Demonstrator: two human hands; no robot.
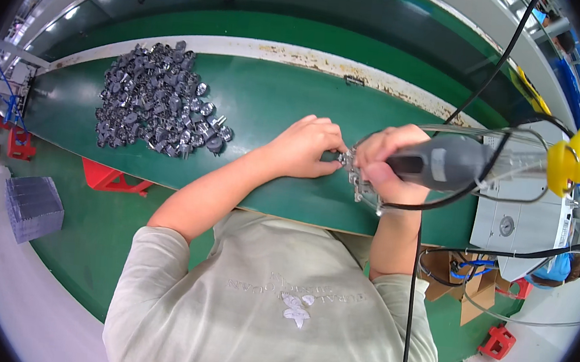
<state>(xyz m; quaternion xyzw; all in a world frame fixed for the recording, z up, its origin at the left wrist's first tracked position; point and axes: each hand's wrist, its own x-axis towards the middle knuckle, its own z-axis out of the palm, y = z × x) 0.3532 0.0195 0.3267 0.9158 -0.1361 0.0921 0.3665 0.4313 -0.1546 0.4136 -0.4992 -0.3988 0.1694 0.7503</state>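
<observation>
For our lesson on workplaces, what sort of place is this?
Probably a factory assembly bench: a heap of parts on a green worktop, and a tool with cables in the right hand.

Arched lettering (278,276) on T-shirt (249,329), 6 o'clock; black label (354,80), 1 o'clock, too small to read.

L hand (312,147) on green bench (264,85), thumb + index pinching small metal part (342,159). R hand (393,164) just beside it, wrapped round grey tool (447,161); tool's shiny head (359,180) nr. the part, can't tell if touching. Pile (152,96) of dk. grey/metal pcs. on bench, L side, well apart from hands. Yellow hook (564,170) at tool's far end. R side: white box (493,223) w/ round gauge (507,226). Floor: red stool (107,177) L, grey stack (34,208) far L.
</observation>
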